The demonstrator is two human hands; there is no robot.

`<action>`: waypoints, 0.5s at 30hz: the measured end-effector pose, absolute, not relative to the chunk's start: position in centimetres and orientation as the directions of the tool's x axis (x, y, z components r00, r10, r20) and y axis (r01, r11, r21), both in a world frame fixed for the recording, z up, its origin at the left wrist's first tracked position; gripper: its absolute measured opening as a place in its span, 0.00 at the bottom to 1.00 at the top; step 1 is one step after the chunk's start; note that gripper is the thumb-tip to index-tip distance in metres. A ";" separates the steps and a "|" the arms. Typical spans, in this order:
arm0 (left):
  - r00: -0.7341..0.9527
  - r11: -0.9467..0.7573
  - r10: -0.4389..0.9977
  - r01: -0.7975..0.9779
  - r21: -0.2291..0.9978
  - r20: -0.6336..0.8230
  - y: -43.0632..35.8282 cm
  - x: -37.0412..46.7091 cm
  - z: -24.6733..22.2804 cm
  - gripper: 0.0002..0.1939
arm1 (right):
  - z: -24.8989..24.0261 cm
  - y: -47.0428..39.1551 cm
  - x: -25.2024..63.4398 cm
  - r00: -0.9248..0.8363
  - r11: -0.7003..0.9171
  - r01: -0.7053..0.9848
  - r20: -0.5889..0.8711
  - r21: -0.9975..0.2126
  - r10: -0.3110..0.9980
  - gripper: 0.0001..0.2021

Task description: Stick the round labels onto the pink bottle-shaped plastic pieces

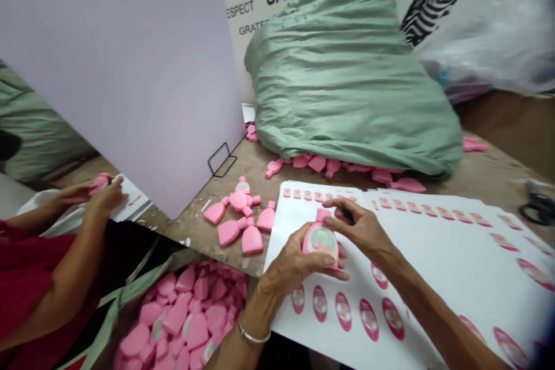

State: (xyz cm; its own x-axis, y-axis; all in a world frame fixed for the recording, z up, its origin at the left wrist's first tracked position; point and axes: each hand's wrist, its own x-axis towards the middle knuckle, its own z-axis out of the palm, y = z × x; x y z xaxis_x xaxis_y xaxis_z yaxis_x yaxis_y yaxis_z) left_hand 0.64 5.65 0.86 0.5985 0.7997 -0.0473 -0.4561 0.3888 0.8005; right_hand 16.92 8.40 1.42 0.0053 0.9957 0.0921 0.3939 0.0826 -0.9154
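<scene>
A small pink plastic bottle (321,241) with an oval label on its front is gripped in my left hand (291,260), the thumb across its lower part and the fingers behind. Its cap points up and away from me. Thumb and forefinger of my right hand (358,224) close on the bottle's cap end; the other fingers curl in. Under both hands lie sheets of oval pink stickers (344,311), some peeled away in the middle. Several more pink bottles (252,240) lie just left of the sheets, one with a label showing.
A sack of pink bottles (197,329) stands below the table edge. Behind the sheets leans a large green sack (347,81), bottles spilling beneath it. A pale panel (143,69) rises at left; beyond it a co-worker's hands (104,196) handle a pink bottle. Black scissors (537,208) lie right.
</scene>
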 end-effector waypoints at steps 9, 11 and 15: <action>0.297 0.278 0.937 -0.308 0.910 -0.186 4.8 -3.0 0.1 0.25 | -1.5 9.7 16.7 -0.065 0.067 0.512 0.039 -0.856 0.997 0.20; 0.172 0.199 0.970 -0.169 0.965 -0.170 5.3 -5.7 0.2 0.23 | -1.7 10.4 15.5 -0.107 0.104 0.563 0.052 -0.820 0.993 0.20; -0.170 -0.093 0.973 0.334 0.938 0.157 10.2 -13.1 0.3 0.14 | -1.2 12.0 11.0 -0.318 0.305 0.763 0.080 -0.570 0.945 0.24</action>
